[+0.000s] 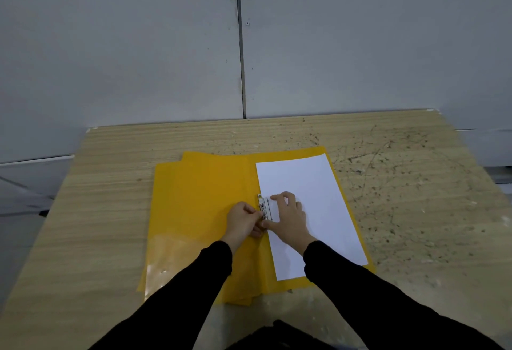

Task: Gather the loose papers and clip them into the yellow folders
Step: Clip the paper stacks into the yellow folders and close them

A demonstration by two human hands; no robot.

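Observation:
A yellow folder (199,197) lies open on the wooden table, with the edges of other yellow folders showing beneath it. White paper (318,197) lies on its right half. A metal clip (264,207) sits by the spine on the paper's left edge. My left hand (243,221) pinches the near end of the clip with curled fingers. My right hand (288,218) lies on the paper beside the clip, fingers bent, fingertips touching the clip's far part.
The wooden table (415,183) is scratched and speckled on its right side. A grey wall (249,45) rises directly behind the table's far edge. The folder's inner left flap has a clear pocket (171,261) near the front.

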